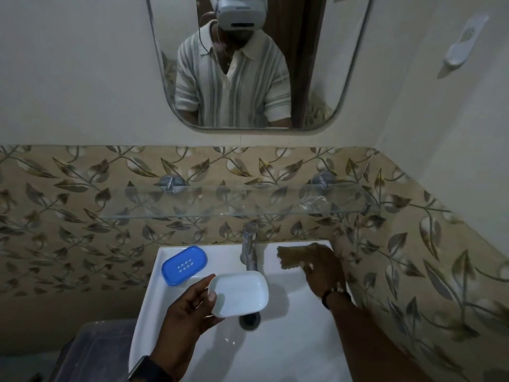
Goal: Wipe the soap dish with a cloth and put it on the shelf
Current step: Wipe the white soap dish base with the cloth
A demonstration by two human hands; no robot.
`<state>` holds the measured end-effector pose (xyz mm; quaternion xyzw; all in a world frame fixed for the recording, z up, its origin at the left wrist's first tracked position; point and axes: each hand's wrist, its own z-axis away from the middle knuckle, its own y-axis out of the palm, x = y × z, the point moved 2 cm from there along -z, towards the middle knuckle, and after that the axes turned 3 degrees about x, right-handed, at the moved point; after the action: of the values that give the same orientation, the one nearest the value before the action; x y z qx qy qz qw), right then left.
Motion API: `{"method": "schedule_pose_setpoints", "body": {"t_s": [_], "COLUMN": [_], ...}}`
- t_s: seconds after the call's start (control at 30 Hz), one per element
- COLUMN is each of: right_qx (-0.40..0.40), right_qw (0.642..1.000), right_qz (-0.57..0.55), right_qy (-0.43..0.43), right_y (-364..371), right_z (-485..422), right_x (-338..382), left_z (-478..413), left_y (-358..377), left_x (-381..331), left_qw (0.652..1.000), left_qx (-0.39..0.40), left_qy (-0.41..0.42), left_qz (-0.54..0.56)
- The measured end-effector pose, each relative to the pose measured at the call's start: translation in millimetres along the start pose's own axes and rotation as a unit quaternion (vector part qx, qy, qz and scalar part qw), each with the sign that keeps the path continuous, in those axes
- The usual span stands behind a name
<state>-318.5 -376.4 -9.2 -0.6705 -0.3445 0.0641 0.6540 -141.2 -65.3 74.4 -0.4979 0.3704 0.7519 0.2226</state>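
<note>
Your left hand (190, 307) pinches the white soap dish (238, 295) by one edge over the sink (154, 285); it could slip. Your right hand (325, 268) closes on the cloth (292, 257).

your left hand (190, 310) pinches the white soap dish (239, 294) at its left rim, hollow side up. the brown cloth (292, 257) lies crumpled under your right hand's (325, 267) fingertips. glass shelf (234, 206) above.

White ceramic sink (303, 340) w/ flat rim: blue perforated plastic soap-dish insert (184, 265) lies at rear-left corner, brown cloth (293, 257) at rear-right corner, chrome tap (249, 248) mid rear edge. Clear glass shelf (192, 202) above, on two chrome wall brackets.
</note>
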Motion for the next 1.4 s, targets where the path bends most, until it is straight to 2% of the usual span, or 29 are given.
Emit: {"method": "schedule_pose_setpoints", "body": {"t_s": [0.07, 0.17, 0.4, 0.67, 0.83, 0.9, 1.07, 1.17, 1.4], "right_qx": [0.07, 0.12, 0.131, 0.118, 0.16, 0.131, -0.034, -0.116, -0.227], "right_qw": [0.997, 0.992, 0.989, 0.993, 0.985, 0.988, 0.995, 0.985, 0.953], "right_qz": [0.014, 0.043, 0.062, 0.028, -0.056, -0.072, -0.09, -0.119, -0.133], "right_qy": [-0.022, -0.006, 0.008, 0.014, 0.037, 0.027, -0.017, -0.041, -0.148], "right_y": [-3, -7, -3, 1, -11, -18, -37, -49, -84], "right_z": [9, 10, 11, 8, -4, -6, 10, 24, 51], "right_x": [5, 5, 4, 3, 0, -2, 2, 22, 90], "left_z": [-1, -2, 1, 7, 11, 9, 8, 8, 13], "left_y": [4, 9, 13, 9, 12, 12, 14, 13, 3], "left_x": [1, 2, 5, 7, 5, 3, 0, -1, -7], "left_qw": [1.0, 1.0, 1.0, 1.0, 1.0, 1.0, 1.0, 1.0, 0.999], "left_qx": [-0.005, -0.011, -0.015, -0.017, -0.004, -0.003, 0.007, 0.009, 0.017], "left_qy": [-0.001, -0.006, -0.012, -0.01, -0.011, -0.009, -0.006, -0.006, -0.005], "left_qz": [-0.003, 0.003, 0.006, -0.002, -0.001, 0.005, 0.017, 0.023, 0.045]}}
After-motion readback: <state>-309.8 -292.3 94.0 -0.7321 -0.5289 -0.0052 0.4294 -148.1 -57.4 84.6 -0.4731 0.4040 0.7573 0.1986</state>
